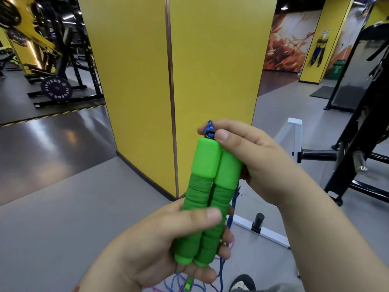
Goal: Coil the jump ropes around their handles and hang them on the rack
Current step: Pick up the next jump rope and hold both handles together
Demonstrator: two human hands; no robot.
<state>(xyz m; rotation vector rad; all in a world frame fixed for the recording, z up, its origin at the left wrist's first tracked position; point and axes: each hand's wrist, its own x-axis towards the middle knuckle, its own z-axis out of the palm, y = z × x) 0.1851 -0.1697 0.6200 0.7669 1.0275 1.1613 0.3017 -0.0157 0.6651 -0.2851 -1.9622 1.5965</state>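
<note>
You hold two green jump rope handles [205, 199] side by side, upright, in front of your chest. Your left hand [168, 239] grips their lower foam ends, thumb across the front and fingers [226, 237] curled behind. Your right hand [248, 157] is at the top, its thumb and forefinger pinching the blue rope [210, 130] where it leaves the handle caps. More blue rope hangs down behind the handles, past your left fingers, in loose loops with a thin pink cord [230, 247] toward the floor [63, 197]. The floor below your fingers is smooth grey. Just beyond your fingers stands a wide yellow pillar [168, 60]. Right of your right hand are a white metal frame [294, 131] and black gym equipment [362, 123]. Far left of your fingers sits a black weight rack [69, 66] with a plate marked FITNESS [56, 88].
</note>
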